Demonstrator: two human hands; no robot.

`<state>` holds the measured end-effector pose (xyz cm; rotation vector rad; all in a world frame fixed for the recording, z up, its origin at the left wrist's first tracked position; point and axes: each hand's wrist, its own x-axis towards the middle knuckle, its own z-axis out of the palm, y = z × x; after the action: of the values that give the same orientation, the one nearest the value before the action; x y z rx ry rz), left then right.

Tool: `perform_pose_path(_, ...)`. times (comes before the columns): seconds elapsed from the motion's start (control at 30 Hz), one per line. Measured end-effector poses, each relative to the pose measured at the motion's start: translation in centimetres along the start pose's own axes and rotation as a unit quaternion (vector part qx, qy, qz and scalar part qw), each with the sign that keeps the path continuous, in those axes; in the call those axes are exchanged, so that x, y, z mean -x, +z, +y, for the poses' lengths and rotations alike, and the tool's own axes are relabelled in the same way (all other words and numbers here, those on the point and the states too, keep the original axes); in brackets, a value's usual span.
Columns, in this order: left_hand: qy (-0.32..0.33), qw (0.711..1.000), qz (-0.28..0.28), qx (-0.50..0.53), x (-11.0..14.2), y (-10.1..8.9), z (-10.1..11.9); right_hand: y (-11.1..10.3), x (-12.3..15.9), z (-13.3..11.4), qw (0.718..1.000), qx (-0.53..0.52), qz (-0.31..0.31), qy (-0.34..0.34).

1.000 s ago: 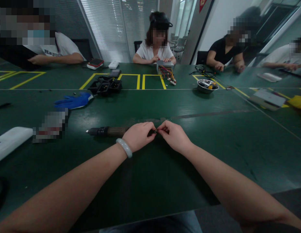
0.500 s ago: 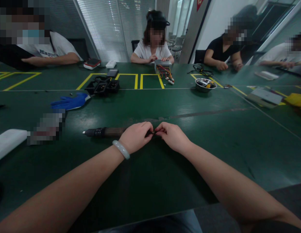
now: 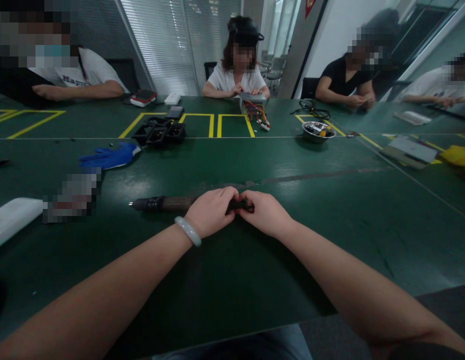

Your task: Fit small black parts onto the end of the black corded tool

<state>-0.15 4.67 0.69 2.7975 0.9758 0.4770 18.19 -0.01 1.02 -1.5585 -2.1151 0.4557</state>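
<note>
A dark electric screwdriver (image 3: 168, 203) lies on its side on the green table (image 3: 232, 280), its tip pointing left. My left hand (image 3: 212, 212), with a pale bangle on the wrist, is closed round the tool's right end. My right hand (image 3: 265, 213) meets it from the right, fingers curled on the same dark end, which shows as a small black part (image 3: 242, 204) between the two hands. What the fingertips pinch is hidden.
A blue glove (image 3: 108, 156) and black fan frames (image 3: 159, 133) lie to the far left. A metal bowl (image 3: 317, 132) with small parts stands far right. Several other people sit round the far side; one handles a grey box with coloured wires (image 3: 254, 106). Yellow tape lines mark the table.
Both hands have closed in on each other. The small shiny piece pinched between the fingertips a second ago no longer shows; the fingers now wrap the tool's dark end.
</note>
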Motion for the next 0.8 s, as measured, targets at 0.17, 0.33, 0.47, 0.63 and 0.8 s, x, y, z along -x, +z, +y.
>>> perform_pose_path(0.17, 0.013, 1.000, 0.001, -0.005, 0.05, -0.02, -0.10, 0.19, -0.05, 0.44, 1.000, 0.017, -0.001, -0.019)
perform_pose_path(0.33, 0.019, 1.000, -0.006, -0.005, -0.04, 0.06, -0.26, 0.46, -0.20, 0.60, 1.000, 0.013, 0.004, -0.005)
perform_pose_path(0.47, 0.015, 1.000, -0.005, -0.007, -0.02, 0.20, -0.30, 0.26, -0.04, 0.31, 1.000, 0.008, -0.003, -0.010)
perform_pose_path(0.63, 0.007, 1.000, -0.002, -0.017, -0.09, 0.23, -0.20, 0.45, -0.21, 0.31, 1.000, 0.009, 0.008, 0.007)
perform_pose_path(0.8, 0.014, 1.000, -0.006, -0.021, -0.05, 0.10, -0.17, 0.67, -0.41, 0.50, 1.000, -0.010, 0.006, 0.019)
